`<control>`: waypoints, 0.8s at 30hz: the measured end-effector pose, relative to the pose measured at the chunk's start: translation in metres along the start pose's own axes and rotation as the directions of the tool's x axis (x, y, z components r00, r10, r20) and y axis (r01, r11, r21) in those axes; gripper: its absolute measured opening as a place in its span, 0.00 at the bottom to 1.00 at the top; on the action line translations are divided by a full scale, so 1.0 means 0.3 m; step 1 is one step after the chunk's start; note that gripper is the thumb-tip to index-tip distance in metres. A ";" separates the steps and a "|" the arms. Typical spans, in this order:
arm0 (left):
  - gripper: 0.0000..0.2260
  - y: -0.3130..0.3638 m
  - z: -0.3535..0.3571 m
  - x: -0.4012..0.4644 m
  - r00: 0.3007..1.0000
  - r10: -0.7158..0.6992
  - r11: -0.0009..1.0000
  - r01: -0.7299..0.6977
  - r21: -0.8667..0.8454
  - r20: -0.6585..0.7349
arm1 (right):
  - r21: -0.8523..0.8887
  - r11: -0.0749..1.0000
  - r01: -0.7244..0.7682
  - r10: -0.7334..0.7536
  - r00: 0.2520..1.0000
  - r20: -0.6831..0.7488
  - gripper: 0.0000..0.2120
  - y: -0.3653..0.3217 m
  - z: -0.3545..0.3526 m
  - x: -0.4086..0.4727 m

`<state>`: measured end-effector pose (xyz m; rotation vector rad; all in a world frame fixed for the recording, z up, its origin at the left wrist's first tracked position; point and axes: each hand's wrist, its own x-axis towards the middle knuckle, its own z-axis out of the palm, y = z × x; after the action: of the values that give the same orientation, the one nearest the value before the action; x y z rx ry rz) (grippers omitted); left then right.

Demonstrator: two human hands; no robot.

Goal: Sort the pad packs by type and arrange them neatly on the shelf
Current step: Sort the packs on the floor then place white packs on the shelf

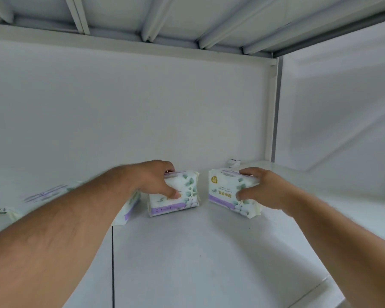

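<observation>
While reaching into the white shelf (pixel 209 252), gripping one pad pack in each hand. Left hand (pixel 152 178) curling over the top of the middle pack (pixel 176 196), thumb pressing its front, purple strip reading 275 along the bottom edge. Right hand (pixel 257 188) pinching the right-hand pack (pixel 226 190) from its side, fingers on top, thumb on the front, print showing upside down. Both packs standing upright near the back wall (pixel 120 103), slightly apart. More packs (pixel 47 193) lying blurred behind the left forearm.
</observation>
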<state>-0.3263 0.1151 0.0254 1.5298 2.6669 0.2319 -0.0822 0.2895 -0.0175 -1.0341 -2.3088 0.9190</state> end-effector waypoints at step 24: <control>0.26 0.111 0.050 -0.553 0.975 -0.221 0.911 0.193 -0.365 -0.035 | -0.196 0.957 0.214 -0.151 0.944 0.293 0.32 0.012 -0.161 -0.256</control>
<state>-0.2120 -0.0098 0.0120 1.1407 2.6227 0.7337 -0.0027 0.2505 0.0034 -0.7955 -2.7418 0.7801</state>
